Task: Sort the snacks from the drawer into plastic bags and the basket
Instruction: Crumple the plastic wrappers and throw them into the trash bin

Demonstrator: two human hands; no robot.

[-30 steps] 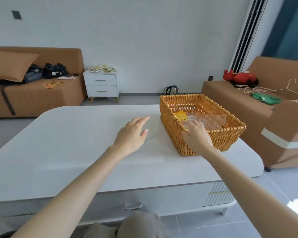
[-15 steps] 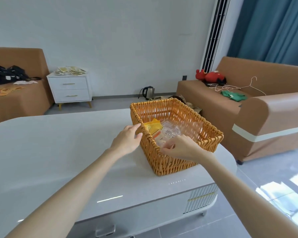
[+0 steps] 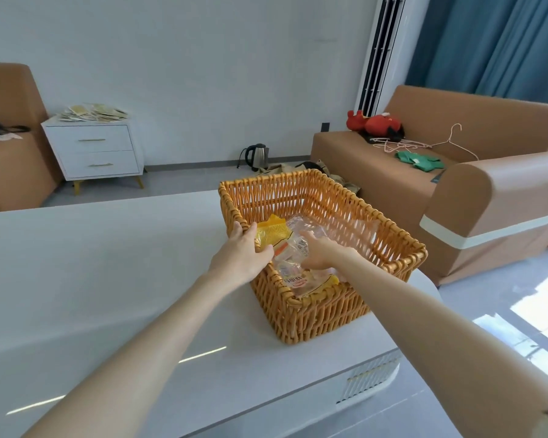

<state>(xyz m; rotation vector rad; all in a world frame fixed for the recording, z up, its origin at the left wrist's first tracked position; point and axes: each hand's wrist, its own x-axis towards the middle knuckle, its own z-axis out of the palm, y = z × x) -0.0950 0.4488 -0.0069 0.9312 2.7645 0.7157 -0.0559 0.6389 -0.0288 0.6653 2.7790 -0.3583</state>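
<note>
- The wicker basket (image 3: 323,317) stands on the counter (image 3: 108,263), its long axis running away and to the right. The left hand (image 3: 239,256) grasps its left rim.
- The right hand (image 3: 321,252) is inside, resting on the clear plastic bags (image 3: 339,229), so it is nearer to them. I cannot tell whether it pinches any.
- The yellow snack packet (image 3: 271,233) lies just left of that hand, against the left wall.
- Count: 1 basket, 1 yellow packet and 1 red-labelled clear pack (image 3: 298,281). The bags overlap, so they can't be counted.

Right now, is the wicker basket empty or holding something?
Not empty: the basket holds a yellow packet and clear-wrapped snacks, with the right hand inside.
</note>
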